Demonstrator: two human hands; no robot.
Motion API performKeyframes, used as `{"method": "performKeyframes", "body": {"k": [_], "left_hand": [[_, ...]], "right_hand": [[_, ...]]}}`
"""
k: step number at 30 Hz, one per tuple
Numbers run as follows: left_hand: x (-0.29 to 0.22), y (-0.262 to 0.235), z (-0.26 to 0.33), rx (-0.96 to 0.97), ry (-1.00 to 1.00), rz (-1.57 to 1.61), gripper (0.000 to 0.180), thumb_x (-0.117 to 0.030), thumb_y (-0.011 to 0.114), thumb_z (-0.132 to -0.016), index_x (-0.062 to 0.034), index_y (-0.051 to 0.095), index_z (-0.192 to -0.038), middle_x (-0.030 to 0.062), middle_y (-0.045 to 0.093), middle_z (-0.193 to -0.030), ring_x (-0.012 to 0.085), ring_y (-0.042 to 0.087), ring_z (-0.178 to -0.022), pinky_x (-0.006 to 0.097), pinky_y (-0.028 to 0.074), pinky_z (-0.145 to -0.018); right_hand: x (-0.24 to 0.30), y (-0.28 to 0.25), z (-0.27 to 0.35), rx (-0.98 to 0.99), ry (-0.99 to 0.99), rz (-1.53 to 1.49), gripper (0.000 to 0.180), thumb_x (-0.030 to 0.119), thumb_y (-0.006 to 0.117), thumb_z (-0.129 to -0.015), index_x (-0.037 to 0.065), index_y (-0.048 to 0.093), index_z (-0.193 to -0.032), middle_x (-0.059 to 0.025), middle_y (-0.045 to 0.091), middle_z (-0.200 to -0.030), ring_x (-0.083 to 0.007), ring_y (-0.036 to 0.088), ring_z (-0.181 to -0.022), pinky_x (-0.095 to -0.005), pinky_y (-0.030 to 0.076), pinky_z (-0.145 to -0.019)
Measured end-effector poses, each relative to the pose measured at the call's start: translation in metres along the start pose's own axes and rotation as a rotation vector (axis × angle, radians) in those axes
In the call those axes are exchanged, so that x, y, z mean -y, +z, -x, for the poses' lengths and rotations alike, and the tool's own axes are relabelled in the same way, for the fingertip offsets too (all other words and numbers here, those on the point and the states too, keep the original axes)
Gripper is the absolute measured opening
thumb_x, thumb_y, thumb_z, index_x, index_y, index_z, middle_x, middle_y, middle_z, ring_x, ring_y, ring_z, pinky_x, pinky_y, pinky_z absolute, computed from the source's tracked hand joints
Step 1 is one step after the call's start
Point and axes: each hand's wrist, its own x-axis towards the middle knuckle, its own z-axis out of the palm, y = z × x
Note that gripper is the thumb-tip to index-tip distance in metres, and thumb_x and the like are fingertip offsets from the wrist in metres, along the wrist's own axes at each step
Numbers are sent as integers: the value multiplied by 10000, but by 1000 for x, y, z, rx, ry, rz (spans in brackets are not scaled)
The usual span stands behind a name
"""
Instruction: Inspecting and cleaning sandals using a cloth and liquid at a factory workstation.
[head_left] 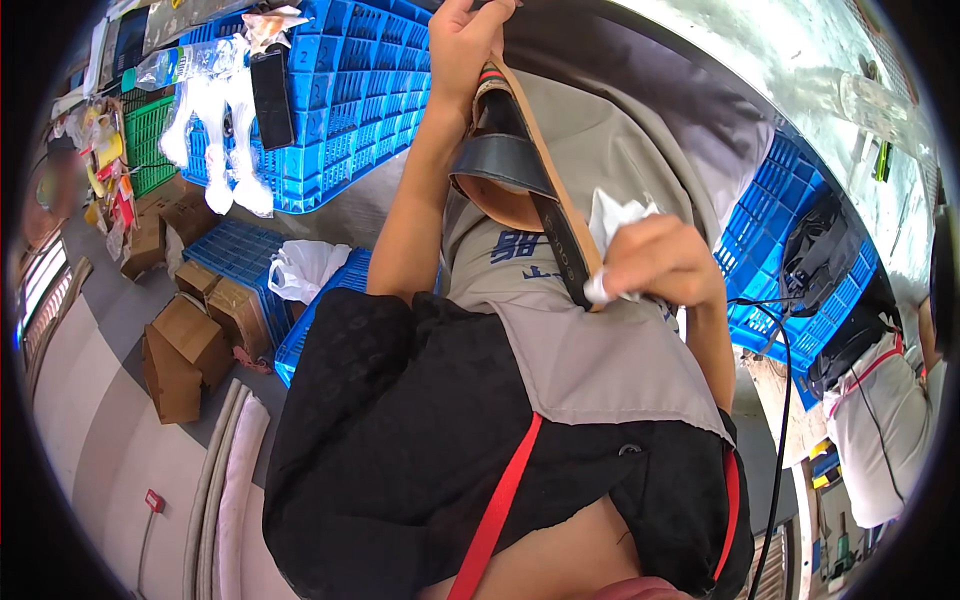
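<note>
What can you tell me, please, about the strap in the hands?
The strap looks like leather, black on one face, tan on the other, with pale markings. It curls into a loop and slants over the grey apron. The left hand grips near its top; the right hand holds crumpled white material at its lower end.

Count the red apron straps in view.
2: the left strap runs from one corner of the grey apron; the right strap from the opposite corner. More may be hidden.
</note>
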Motion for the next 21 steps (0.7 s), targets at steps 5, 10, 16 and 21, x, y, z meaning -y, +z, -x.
{"method": "performKeyframes", "body": {"k": [5,10,16,21], "left_hand": [[5,5,0,-69,62,-118,92,-108,612,-913,-24,648,-921,-9,565,-734,68,483,-653,226,381,-574],[1,16,1,-19,1,-300,161,-129,585,-905,2,669,-947,33,627,-809,122,542,-721,272,436,-643],[-1,12,1,13,112,-326,196,-137,576,-906,27,672,-957,70,662,-872,172,594,-853,302,466,-785],[-7,20,4,38,80,-325,198,-129,569,-912,23,677,-977,73,667,-896,165,598,-856,294,467,-781]], "right_hand": [[2,5,0,-45,15,-26,241,-50,627,-862,-25,728,-1080,-145,689,-866,-234,648,-734,-313,467,-645],[3,1,-3,-217,199,189,262,-59,593,-843,-31,726,-1067,-116,635,-772,-206,597,-666,-308,438,-602],[7,2,14,-63,79,79,288,-94,598,-822,-15,743,-1058,-109,639,-776,-194,580,-646,-313,428,-575],[-9,-5,-7,-156,165,164,301,-55,590,-864,33,736,-1113,-74,575,-733,-175,541,-639,-302,407,-588]]}}
